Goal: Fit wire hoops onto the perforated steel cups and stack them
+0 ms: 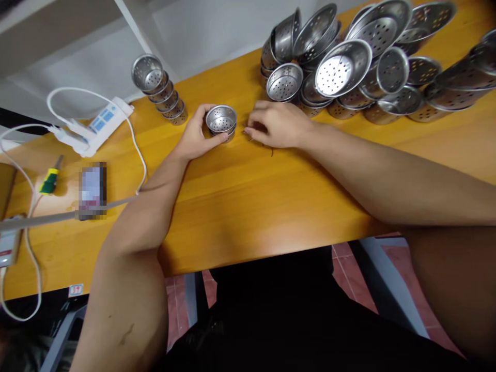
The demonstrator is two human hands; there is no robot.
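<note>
My left hand (201, 134) curves around a short stack of perforated metal cups (221, 120) on the table, thumb in front and fingers behind. Just to the right of the cups, my right hand (275, 124) is closed in a pinch above the wood. A thin, dark, wire-like strand (272, 152) shows beneath it, and a fine tip pokes out by the fingertips. Whether both belong to one piece, I cannot tell. Left of my left hand leans a taller stack of the same perforated cups (165, 93).
Many perforated metal cups (343, 67) are heaped at the back right, close behind my right hand. At the left lie a white power strip (106, 124) with cables, a green-and-yellow screwdriver (50, 178) and a blurred phone (92, 191). A grey wall (201, 36) bounds the table's back.
</note>
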